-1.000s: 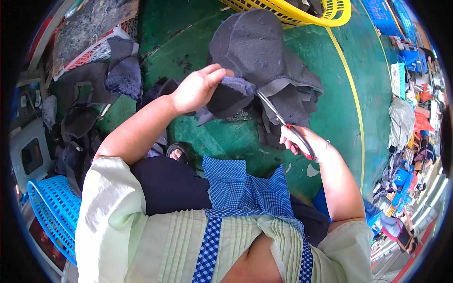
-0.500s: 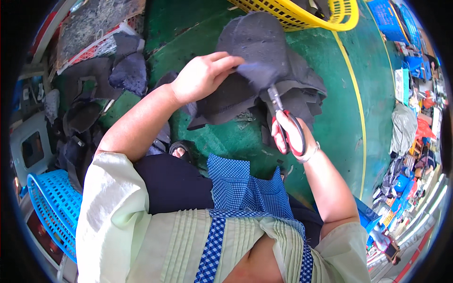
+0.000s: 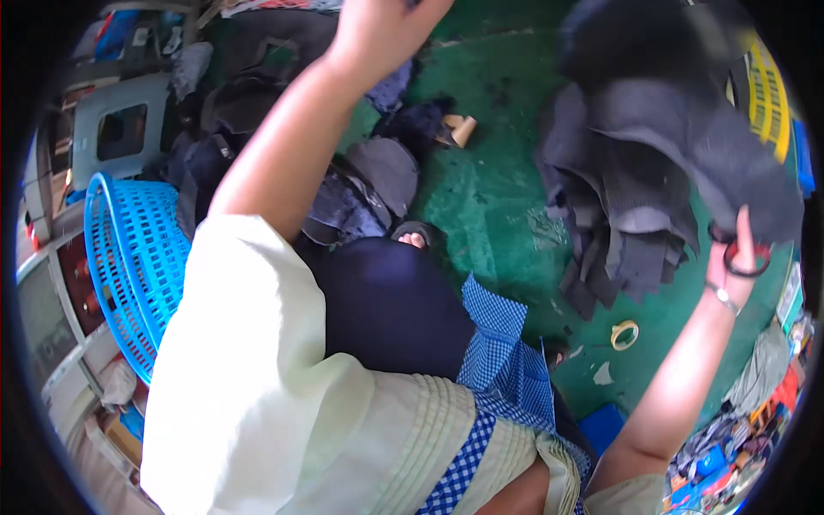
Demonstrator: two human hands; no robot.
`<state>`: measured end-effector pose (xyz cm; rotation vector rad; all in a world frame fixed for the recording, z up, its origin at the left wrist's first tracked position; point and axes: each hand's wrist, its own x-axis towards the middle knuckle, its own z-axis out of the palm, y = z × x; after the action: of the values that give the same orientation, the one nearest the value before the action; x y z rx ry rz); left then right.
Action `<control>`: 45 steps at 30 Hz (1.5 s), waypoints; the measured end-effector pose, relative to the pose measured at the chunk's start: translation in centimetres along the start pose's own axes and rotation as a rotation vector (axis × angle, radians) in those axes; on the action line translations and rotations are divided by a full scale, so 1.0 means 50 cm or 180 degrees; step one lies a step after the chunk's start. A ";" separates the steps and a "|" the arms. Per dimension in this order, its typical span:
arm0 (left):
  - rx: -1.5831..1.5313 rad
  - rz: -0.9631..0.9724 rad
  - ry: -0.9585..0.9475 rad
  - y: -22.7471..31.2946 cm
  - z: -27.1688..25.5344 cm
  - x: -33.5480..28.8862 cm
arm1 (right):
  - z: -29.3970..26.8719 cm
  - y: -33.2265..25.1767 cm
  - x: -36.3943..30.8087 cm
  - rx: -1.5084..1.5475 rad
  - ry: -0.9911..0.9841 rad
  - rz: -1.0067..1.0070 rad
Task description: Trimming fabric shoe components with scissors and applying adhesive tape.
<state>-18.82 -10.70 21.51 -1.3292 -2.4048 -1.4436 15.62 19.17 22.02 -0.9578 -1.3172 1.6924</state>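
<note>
Green floor (image 3: pixel 489 202), grey fabric pile (image 3: pixel 635 189), blue basket (image 3: pixel 146 249) at left

No words, numbers or signs can be read anywhere in view. A small pale mark (image 3: pixel 226 147) on the dark cloth (image 3: pixel 196 168) beside the blue basket (image 3: pixel 144 262) is too blurred to make out, and any print on the crowded goods (image 3: pixel 725 459) at lower right is too small to read.
</note>
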 end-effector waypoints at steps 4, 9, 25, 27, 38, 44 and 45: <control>0.0037 -0.2937 -0.0477 -0.232 0.031 -0.274 | -0.271 0.133 -0.030 -0.0221 0.1240 0.0822; 0.0470 -0.4300 0.0733 -0.365 0.073 -0.396 | -0.239 0.159 -0.123 -0.0171 0.1239 0.1686; -0.4993 -0.3836 -0.1736 -0.113 0.145 -0.260 | 0.073 0.154 -0.343 -0.1538 -0.0745 0.1481; -0.5458 -0.3522 -0.2155 -0.104 0.102 -0.262 | 0.140 0.175 -0.326 -0.0780 -0.1085 0.1635; -0.7344 -0.3128 -0.1324 -0.012 0.008 -0.305 | 0.309 0.330 -0.251 -0.0235 -0.1712 0.2290; -0.6826 -0.2836 -0.1983 0.048 -0.067 -0.341 | 0.354 0.165 -0.340 0.0606 -0.2920 0.2139; -0.7081 -0.2826 -0.2077 0.056 -0.061 -0.340 | 0.361 0.150 -0.339 0.0598 -0.2979 0.1905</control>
<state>-7.27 -23.33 17.97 0.0179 0.0133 1.5710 5.57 -4.56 19.65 -0.4425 -1.4449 2.8859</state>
